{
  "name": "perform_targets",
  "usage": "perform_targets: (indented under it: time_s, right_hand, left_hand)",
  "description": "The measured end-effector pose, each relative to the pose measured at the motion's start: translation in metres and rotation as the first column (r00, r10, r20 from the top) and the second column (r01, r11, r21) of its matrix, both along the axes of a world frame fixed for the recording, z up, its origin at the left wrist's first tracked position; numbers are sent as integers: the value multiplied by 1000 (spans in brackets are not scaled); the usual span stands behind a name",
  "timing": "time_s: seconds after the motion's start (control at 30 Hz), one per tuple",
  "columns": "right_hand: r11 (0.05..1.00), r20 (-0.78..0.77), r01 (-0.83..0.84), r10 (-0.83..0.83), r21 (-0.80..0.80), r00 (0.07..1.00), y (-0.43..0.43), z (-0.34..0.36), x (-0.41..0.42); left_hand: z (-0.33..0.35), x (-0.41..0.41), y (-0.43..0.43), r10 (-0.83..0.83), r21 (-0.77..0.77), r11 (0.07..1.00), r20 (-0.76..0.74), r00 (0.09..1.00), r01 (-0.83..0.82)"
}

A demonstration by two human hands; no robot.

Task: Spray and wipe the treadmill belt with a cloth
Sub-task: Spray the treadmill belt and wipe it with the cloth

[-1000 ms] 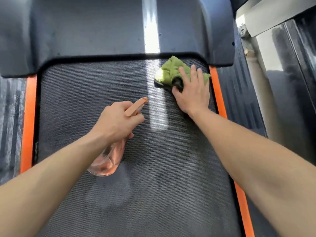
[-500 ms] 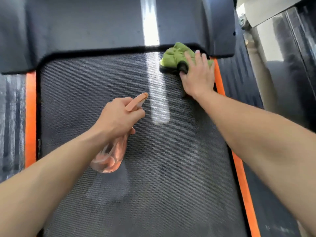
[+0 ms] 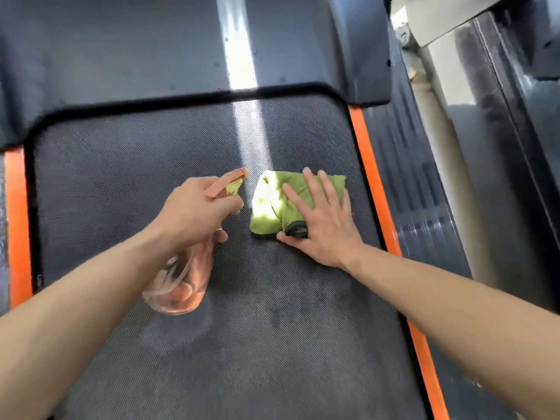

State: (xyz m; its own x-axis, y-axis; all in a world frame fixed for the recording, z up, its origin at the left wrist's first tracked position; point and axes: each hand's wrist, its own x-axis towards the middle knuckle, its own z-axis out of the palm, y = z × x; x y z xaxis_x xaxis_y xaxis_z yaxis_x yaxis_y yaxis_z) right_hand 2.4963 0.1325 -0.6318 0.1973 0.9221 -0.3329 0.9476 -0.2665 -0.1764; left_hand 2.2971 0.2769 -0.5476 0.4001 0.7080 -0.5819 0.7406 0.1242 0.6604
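One dark, woven-textured treadmill belt [image 3: 121, 183] fills most of the view, and duller, damp-looking patches [image 3: 272, 316] show on its nearer half. Beyond its far end sits the dark grey motor cover [image 3: 136, 56]. A narrow bar of sunlight [image 3: 239, 65] crosses the cover and runs on down the belt. Orange strips line the belt on the left [image 3: 18, 225] and on the right [image 3: 372, 189]. A ribbed black foot rail [image 3: 424, 213] lies outside the right strip, with a pale metal post [image 3: 448, 153] beyond it.

A green cloth [image 3: 269, 201], folded into a rough pad with a dark edge at its near corner, lies on the belt right of centre, where the bar of sunlight ends. The right hand [image 3: 321, 225] lies flat on the cloth's right part, its fingers straight and slightly spread, pressing the cloth onto the belt, with the thumb beside the dark corner.

A clear spray bottle [image 3: 178, 286] with a pinkish tint hangs over the belt just left of the cloth. The left hand [image 3: 194, 213] grips its neck with curled fingers. The bottle's orange spray head [image 3: 230, 183] points away from the person, close to the cloth's left edge.
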Motion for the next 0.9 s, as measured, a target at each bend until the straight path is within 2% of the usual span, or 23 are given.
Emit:
perform_targets:
  time_s: [0.13, 0.2, 0.27, 0.33, 0.4, 0.5, 0.57, 0.73, 0.9]
  right_hand:
    - [977, -72, -101, 88, -190, 993, 11, 13, 15]
    - [967, -76, -100, 84, -235, 994, 16, 20, 16]
    - [984, -50, -3, -6, -181, 999, 5, 20, 0]
    - [978, -37, 184, -188, -97, 981, -28, 17, -33]
    - [944, -57, 302, -311, -131, 949, -79, 19, -70]
    - [914, -28, 275, -296, -297, 955, -145, 28, -96]
    - [908, -55, 246, -280, -338, 958, -162, 34, -92]
    - [928, -45, 262, -283, -264, 958, -162, 27, -99]
    - [952, -21, 288, -291, -104, 956, -176, 0, -106]
  left_hand:
    - [2, 19, 2, -19, 0, 1000, 7, 1000, 19]
    - [1, 30, -2, -64, -3, 998, -5, 998, 64]
    - [-3, 41, -6, -117, -2, 993, -6, 993, 117]
    - [-6, 52, -14, -173, 0, 985, -15, 985, 173]
    - [-5, 60, -25, -200, -27, 980, -6, 980, 199]
    - [2, 65, -42, -218, -53, 974, 13, 976, 219]
    - [6, 67, -52, -252, -59, 966, 20, 968, 252]
    - [-4, 72, -69, -356, -65, 932, 2, 934, 356]
    - [-12, 79, -82, -455, -59, 889, 4, 891, 454]
